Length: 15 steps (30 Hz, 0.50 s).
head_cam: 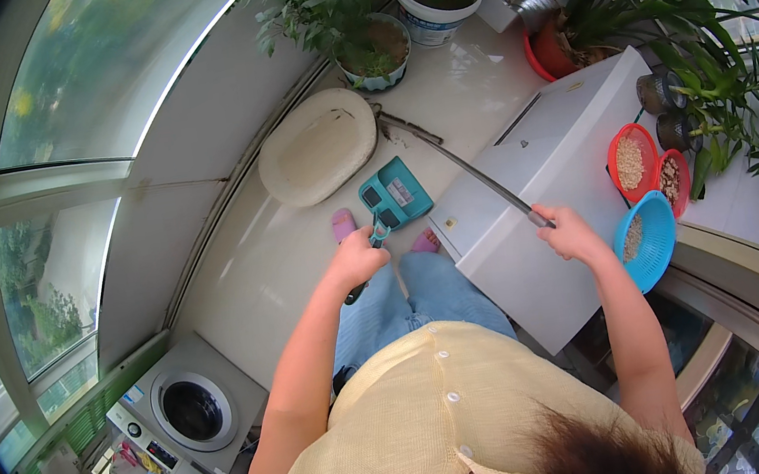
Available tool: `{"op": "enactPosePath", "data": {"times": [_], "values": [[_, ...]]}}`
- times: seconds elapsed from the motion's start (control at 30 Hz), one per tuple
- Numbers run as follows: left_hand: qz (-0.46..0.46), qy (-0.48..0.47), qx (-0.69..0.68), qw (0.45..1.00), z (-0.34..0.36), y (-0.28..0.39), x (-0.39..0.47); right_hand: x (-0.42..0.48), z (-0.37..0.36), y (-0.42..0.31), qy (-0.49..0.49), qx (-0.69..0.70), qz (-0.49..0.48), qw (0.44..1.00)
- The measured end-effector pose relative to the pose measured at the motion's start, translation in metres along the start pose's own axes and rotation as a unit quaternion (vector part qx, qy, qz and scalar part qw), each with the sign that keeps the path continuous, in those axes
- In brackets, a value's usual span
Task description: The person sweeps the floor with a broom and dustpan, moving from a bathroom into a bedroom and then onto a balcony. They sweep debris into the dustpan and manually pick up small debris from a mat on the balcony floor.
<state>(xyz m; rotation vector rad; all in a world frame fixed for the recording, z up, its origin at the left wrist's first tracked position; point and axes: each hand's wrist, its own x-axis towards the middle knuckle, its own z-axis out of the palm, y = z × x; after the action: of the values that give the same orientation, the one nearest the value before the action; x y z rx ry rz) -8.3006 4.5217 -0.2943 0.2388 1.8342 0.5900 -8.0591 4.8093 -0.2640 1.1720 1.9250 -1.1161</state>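
My left hand (pixel 358 260) is closed around the handle of a teal dustpan (pixel 405 192), which hangs or rests near the floor in front of my pink slippers (pixel 343 225). In my right hand (pixel 569 233) is the end of a long grey broom handle (pixel 479 173). The handle slants away over a white cabinet to a narrow dark broom head (pixel 410 126) on the tiled floor. Beside that head lie small dark bits of debris (pixel 395 138). Just left of it sits an oval cream-coloured basin (pixel 319 147).
A white cabinet (pixel 495 243) stands close on my right, with red bowls (pixel 634 160) and a blue basket (pixel 653 237) of dry foodstuff near its edge. Potted plants (pixel 373 51) line the far end. A washing machine (pixel 190 409) stands at lower left, below windows.
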Motion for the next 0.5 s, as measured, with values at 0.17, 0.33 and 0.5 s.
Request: {"op": "enactPosePath", "data": {"times": [0.17,0.33,0.5], "values": [[-0.005,-0.007,0.027,1.000,-0.001,-0.006,0.000,-0.009,0.026,-0.023,0.047,-0.001,-0.021,0.999],[0.045,0.007,0.030,0.998,0.003,-0.028,0.014,0.078,0.064,0.011,0.125,-0.180,-0.107,0.970],[0.066,0.016,0.047,0.997,0.007,-0.041,0.019,0.005,0.051,-0.055,0.020,0.076,0.043,0.996]]}}
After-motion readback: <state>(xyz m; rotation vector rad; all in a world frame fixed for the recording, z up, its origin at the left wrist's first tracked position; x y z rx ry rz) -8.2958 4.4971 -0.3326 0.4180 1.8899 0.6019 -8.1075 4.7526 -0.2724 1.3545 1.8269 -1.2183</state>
